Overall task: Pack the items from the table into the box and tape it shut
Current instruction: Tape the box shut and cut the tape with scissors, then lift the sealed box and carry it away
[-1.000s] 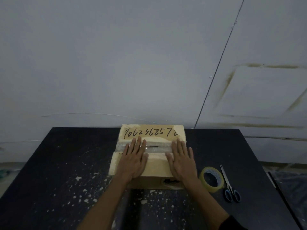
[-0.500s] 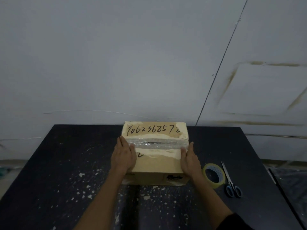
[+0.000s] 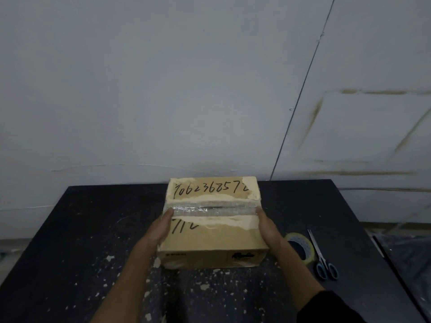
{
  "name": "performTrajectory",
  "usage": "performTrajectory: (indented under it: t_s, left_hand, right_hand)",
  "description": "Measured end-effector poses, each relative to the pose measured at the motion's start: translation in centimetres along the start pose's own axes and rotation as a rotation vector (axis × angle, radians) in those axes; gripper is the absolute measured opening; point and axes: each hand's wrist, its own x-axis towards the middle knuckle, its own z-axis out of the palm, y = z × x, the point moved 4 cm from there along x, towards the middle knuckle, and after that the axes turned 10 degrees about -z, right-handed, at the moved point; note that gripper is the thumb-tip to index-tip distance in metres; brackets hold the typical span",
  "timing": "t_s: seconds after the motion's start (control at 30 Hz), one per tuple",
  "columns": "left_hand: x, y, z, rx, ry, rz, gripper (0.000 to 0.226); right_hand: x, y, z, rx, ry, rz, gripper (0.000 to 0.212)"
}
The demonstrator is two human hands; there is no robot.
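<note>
A closed cardboard box (image 3: 214, 238) with black handwritten digits on its lid stands in the middle of the black table (image 3: 70, 241). A strip of clear tape (image 3: 210, 209) runs across the seam of its flaps. My left hand (image 3: 161, 226) presses against the box's left side, thumb up on the tape end. My right hand (image 3: 265, 226) grips the right side the same way. The box is held between both hands. Right of the box lies a roll of yellowish tape (image 3: 300, 248), partly hidden by my right forearm.
Blue-handled scissors (image 3: 323, 259) lie right of the tape roll, near the table's right edge. The table top is speckled with white paint flecks. A pale wall rises right behind the table's far edge.
Both hands slid off the box's lid, outward and down onto its left and right sides. The box now looks a little nearer and larger in view.
</note>
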Motion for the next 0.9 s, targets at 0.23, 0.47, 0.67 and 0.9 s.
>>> performTrajectory:
  t_s: [0.23, 0.47, 0.67, 0.9]
  left_hand:
    - [-1.0, 0.4, 0.1, -0.169, -0.074, -0.076, 0.05]
    - [-4.0, 4.6, -0.7, -0.193, -0.071, -0.015, 0.046]
    - [-8.9, 11.8, -2.9, -0.227, -0.083, 0.077, 0.046]
    - [-15.2, 18.7, -5.7, -0.148, -0.048, 0.188, 0.046]
  right_hand:
    - [-0.1, -0.1, -0.1, 0.175, -0.038, 0.088, 0.052]
    - [-0.6, -5.1, -1.6, 0.201, -0.102, -0.018, 0.041]
    - [-2.3, -14.0, -3.4, 0.198, -0.147, -0.125, 0.038]
    - [-4.1, -21.9, -5.2, 0.267, -0.133, -0.226, 0.042]
